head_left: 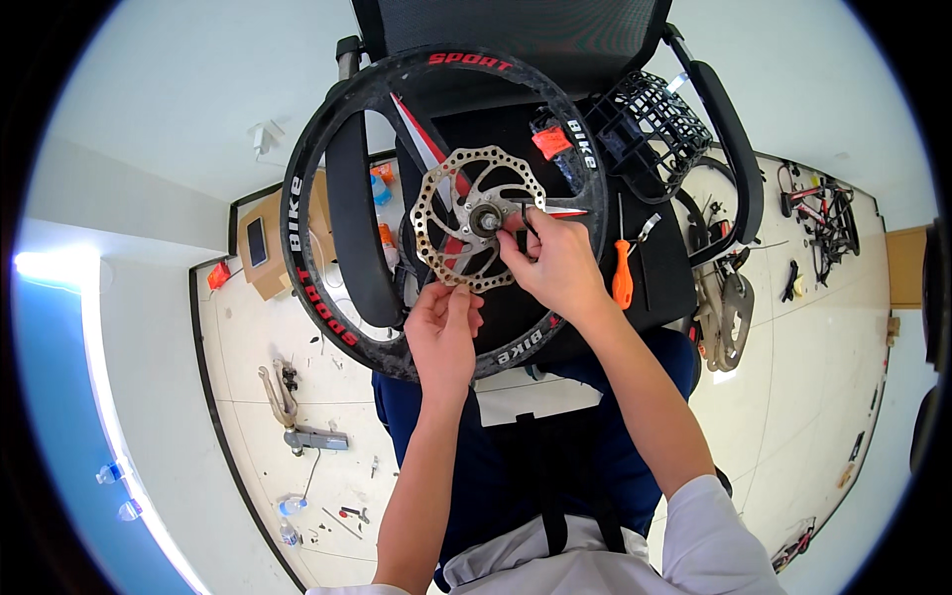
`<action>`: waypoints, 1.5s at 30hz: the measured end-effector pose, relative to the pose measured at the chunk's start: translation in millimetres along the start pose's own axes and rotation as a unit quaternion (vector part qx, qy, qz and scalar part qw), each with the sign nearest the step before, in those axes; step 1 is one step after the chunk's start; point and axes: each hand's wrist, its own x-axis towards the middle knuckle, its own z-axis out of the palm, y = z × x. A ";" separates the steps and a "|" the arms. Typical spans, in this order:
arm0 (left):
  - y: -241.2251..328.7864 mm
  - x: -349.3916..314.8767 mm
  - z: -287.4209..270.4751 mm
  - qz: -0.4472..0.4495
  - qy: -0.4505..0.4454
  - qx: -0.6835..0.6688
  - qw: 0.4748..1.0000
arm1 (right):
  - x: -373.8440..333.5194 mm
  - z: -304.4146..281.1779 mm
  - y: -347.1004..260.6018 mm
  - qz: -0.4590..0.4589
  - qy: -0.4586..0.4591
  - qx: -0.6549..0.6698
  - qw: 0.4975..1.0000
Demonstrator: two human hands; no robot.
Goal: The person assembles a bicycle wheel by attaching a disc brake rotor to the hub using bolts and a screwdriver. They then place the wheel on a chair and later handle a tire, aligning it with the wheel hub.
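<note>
A black bicycle wheel (332, 309) with red and white spokes lies across the seat and one armrest of a black office chair. On its hub sits a silver disc brake rotor (433, 260) full of holes. My left hand (443, 332) pinches the rotor's near edge between thumb and fingers. Just right of the hub, my right hand (560, 263) is closed on a thin, bent black hex key (527, 212). The key's lower end is hidden by my fingers, so I cannot tell whether it sits in a bolt.
On the seat's right side lie an orange-handled screwdriver (622, 276) and a silver wrench (649, 228). A black plastic basket (650, 129) stands beside the right armrest (732, 149). Bicycle parts (729, 307), a cardboard box (268, 268) and bottles (293, 506) are on the tiled floor.
</note>
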 end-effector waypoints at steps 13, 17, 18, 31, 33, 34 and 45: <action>1.3 -0.4 0.2 -0.004 0.001 -0.009 1.000 | -10.6 -47.2 -19.5 0.073 -0.158 -0.090 0.981; 1.3 -0.1 0.0 -0.004 -0.005 -0.009 1.000 | 0.2 -45.6 -12.1 0.002 -0.152 -0.114 0.982; 1.3 0.0 -0.4 -0.006 -0.003 -0.009 1.000 | 3.5 -44.7 -8.7 -0.044 -0.152 -0.109 0.981; 2.0 -1.0 -0.8 -0.017 -0.001 -0.017 1.000 | 44.4 -44.0 15.0 -0.324 -0.252 -0.228 0.883; 2.1 -1.4 -0.8 -0.017 -0.003 -0.017 1.000 | 45.1 -41.5 17.9 -0.335 -0.247 -0.215 0.884; 2.5 -1.6 -0.5 -0.018 -0.005 -0.017 1.000 | 45.4 -40.8 19.0 -0.336 -0.246 -0.217 0.883; 6.0 -2.9 3.3 -0.015 0.011 -0.008 1.000 | 31.3 -28.5 26.1 -0.281 -0.223 -0.230 0.905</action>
